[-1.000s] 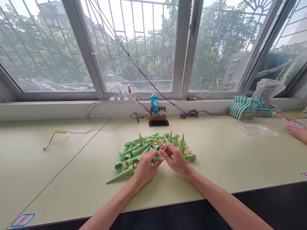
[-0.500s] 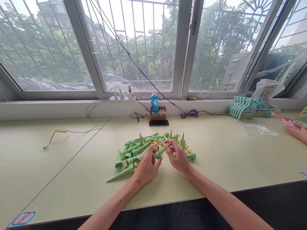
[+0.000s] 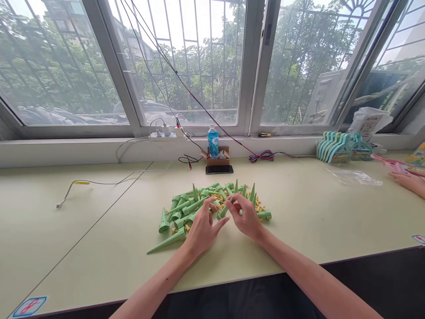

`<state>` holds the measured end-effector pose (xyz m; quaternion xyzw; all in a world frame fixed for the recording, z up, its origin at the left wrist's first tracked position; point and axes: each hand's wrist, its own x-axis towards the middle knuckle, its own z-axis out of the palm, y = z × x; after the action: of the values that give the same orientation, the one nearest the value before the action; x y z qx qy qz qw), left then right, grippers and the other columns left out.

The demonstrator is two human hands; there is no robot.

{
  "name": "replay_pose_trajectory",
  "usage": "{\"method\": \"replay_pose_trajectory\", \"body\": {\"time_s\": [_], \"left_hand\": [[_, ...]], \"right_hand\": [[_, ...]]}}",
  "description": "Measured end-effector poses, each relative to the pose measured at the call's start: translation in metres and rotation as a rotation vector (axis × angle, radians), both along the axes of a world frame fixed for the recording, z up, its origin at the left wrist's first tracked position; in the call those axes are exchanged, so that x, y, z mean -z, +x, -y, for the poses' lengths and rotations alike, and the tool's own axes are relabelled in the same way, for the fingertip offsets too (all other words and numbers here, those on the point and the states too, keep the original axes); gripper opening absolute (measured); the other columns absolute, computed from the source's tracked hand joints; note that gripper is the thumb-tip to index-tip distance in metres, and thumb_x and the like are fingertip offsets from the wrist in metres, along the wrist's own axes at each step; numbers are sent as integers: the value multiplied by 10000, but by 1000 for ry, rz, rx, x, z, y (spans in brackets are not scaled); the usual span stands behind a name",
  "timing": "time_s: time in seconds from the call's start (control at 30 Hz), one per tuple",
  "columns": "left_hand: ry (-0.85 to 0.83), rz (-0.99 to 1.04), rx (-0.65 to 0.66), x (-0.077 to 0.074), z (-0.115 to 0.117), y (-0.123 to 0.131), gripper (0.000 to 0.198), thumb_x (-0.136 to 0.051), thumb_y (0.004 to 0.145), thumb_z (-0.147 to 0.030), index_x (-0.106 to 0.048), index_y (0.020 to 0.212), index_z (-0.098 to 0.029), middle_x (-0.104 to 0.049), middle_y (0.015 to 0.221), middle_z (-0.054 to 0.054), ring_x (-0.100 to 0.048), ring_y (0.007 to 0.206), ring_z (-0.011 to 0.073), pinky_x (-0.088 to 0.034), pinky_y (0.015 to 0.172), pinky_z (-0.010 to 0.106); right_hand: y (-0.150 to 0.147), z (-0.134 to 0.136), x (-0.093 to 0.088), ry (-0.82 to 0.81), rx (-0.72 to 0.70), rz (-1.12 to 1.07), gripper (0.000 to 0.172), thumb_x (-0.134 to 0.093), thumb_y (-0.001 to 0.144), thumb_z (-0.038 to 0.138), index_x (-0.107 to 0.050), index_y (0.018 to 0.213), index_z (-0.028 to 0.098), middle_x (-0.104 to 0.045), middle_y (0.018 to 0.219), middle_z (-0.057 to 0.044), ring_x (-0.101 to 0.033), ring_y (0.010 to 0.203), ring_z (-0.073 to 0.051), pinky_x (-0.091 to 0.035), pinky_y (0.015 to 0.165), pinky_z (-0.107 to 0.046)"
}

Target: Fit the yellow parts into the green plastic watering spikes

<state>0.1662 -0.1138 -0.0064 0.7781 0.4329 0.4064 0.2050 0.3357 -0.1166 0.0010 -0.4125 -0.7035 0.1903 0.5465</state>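
My right hand [image 3: 245, 215] pinches the narrow tip of a green watering spike [image 3: 222, 213], whose wide capped end points down and left. My left hand [image 3: 204, 226] is beside that wide end, thumb and fingers spread apart, holding nothing that I can see. Around and behind both hands lies a pile of similar green spikes [image 3: 181, 207], some standing on their caps, others on their sides. Small yellowish pieces [image 3: 220, 204] are scattered among them. One loose spike [image 3: 168, 241] lies by my left wrist, its point toward the left.
Behind the pile are a phone [image 3: 219, 169] and a small cardboard box [image 3: 217, 162] with a blue bottle [image 3: 213, 141]. Coiled cable [image 3: 262, 156], a clear plastic bag [image 3: 355, 177] and light-blue hangers [image 3: 334, 147] lie rightward. Another person's hand [image 3: 408, 180] holds something pink at far right.
My left thumb and fingers have opened away from the spike's wide end. The spike now hangs more steeply from my right fingers. The other person's hand and pink item shifted slightly.
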Motion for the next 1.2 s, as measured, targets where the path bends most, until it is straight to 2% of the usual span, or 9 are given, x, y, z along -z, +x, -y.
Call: {"method": "replay_pose_trajectory", "body": {"time_s": [0.2,0.37,0.47,0.6,0.77,0.9,1.03,1.1,1.2], "left_hand": [[44,13,25,-3,4,1,171,-503,945,-371,-454,935,-207,-480,704,-54,-367,488,71,-341,517,215],[178,-282,306,-8,11,1,313,-439,948,-256,-452,645,-180,-467,584,-21,-384,523,95,-310,534,238],[197,-377,367,-8,14,1,299,-452,917,-222,-497,625,-177,-498,563,-8,-389,504,99,-316,524,242],[191,-372,397,-9,14,1,233,-476,875,-187,-556,656,-180,-527,564,-3,-405,494,106,-346,524,239],[190,-363,413,-11,18,0,197,-485,856,-175,-590,689,-189,-522,554,-15,-415,489,109,-356,529,242],[180,-363,375,-12,21,0,256,-505,878,-218,-550,627,-187,-496,549,-20,-382,478,95,-344,537,247],[167,-373,378,-12,20,-1,277,-509,879,-217,-522,605,-183,-500,561,-15,-391,492,94,-336,542,248],[162,-382,384,-13,20,-1,272,-508,878,-213,-517,608,-182,-510,567,-12,-398,494,94,-333,536,245],[161,-377,398,-12,19,-2,267,-504,882,-214,-520,618,-183,-520,572,-9,-399,490,95,-329,526,242]], "right_hand": [[1,2,-1,54,-19,46,193,-457,978,340,-535,872,198,-505,710,10,-414,513,-101,-363,502,-237],[1,1,3,52,-53,103,158,-466,973,297,-538,877,194,-520,726,6,-423,534,-104,-385,531,-243],[0,0,5,55,-54,126,145,-478,967,299,-533,881,197,-513,702,14,-425,530,-106,-391,529,-245],[0,5,2,125,-59,187,149,-458,972,280,-527,863,207,-526,710,3,-445,562,-120,-401,545,-251],[5,18,-25,294,-100,369,163,-414,980,226,-548,887,210,-566,750,-23,-430,557,-125,-355,506,-256],[19,21,-62,360,13,336,192,-423,987,268,-587,908,210,-570,737,-27,-432,521,-113,-372,485,-248],[48,2,-91,438,252,133,196,-482,974,329,-608,888,206,-608,805,-42,-543,610,-123,-473,568,-247],[66,-16,-93,426,358,23,232,-498,965,387,-611,890,199,-626,846,-53,-581,630,-129,-485,563,-244],[89,-49,-83,292,420,-38,301,-499,950,447,-619,898,176,-627,802,-53,-570,545,-117,-455,487,-230]]}}
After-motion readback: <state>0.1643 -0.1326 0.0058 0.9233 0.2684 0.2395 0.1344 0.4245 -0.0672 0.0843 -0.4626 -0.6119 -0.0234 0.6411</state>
